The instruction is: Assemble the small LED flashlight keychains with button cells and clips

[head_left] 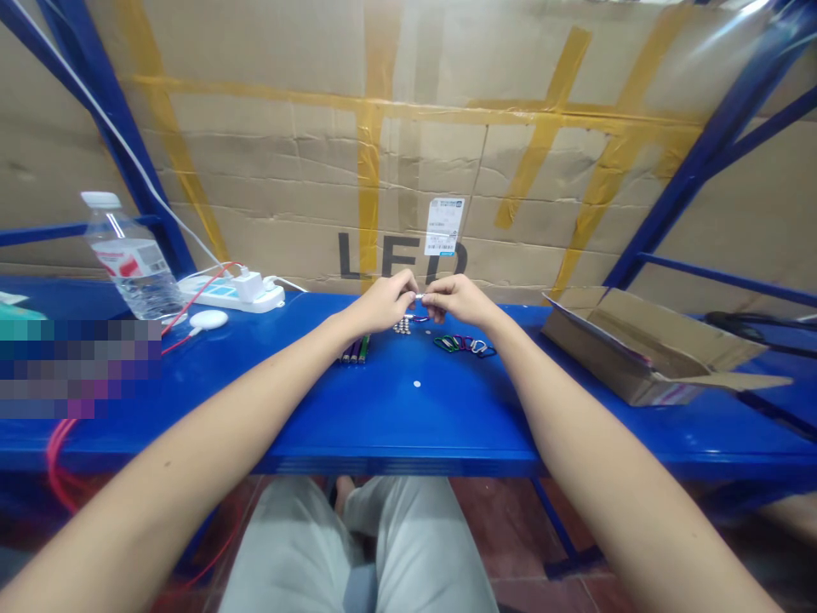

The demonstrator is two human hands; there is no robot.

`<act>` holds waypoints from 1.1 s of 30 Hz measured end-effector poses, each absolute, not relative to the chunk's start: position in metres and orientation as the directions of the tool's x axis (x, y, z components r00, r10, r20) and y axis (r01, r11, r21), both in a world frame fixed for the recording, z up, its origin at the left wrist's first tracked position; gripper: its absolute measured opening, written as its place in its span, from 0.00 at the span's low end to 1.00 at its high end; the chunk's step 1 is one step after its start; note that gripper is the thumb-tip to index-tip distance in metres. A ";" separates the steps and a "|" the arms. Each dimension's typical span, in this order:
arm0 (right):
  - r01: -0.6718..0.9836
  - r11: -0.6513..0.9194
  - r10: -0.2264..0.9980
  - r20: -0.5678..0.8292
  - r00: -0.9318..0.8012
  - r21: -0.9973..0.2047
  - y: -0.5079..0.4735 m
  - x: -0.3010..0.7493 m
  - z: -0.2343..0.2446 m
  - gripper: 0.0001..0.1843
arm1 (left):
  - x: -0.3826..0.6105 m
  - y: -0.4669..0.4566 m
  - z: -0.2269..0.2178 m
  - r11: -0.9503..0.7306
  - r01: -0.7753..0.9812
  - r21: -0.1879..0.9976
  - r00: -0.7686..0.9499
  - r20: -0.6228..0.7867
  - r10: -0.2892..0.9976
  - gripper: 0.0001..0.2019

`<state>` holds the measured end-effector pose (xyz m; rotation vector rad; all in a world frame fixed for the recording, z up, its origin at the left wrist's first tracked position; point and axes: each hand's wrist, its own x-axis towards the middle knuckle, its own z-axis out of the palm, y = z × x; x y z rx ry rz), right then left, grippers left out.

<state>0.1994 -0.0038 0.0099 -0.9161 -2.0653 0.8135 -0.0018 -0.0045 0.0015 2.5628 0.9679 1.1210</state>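
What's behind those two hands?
Behind the left hand and right hand there's brown cardboard with black letters and, higher up, a white label. The hands cover the bottoms of some letters, so those bits can't be seen.

Left hand (386,302) and right hand (454,300), one pair, bare. Left forearm (210,443), bare, slender, with one small round mole (168,464); right forearm (593,451), bare, matching, bearing a fainter speck (695,535). Trousers (427,545), one pair: pale grey, plain, loose-legged, softly creased fabric.
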 end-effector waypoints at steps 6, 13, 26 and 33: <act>0.326 0.531 0.802 0.338 -0.492 -0.782 -0.003 0.201 0.009 0.17 | -0.004 -0.005 0.004 -0.820 0.422 0.386 0.514 0.643 0.567 0.02; 0.309 0.529 0.794 0.333 -0.508 -0.790 -0.004 0.203 0.011 0.18 | 0.000 -0.008 0.001 -0.844 0.402 0.355 0.519 0.671 0.530 0.03; 0.297 0.505 0.806 0.319 -0.499 -0.811 -0.003 0.204 0.007 0.15 | 0.001 -0.003 0.000 -0.857 0.379 0.350 0.522 0.683 0.510 0.05; 0.171 0.396 0.805 0.251 -0.537 -0.902 0.002 0.207 -0.001 0.19 | 0.004 -0.007 0.001 -0.860 0.406 0.310 0.544 0.674 0.500 0.05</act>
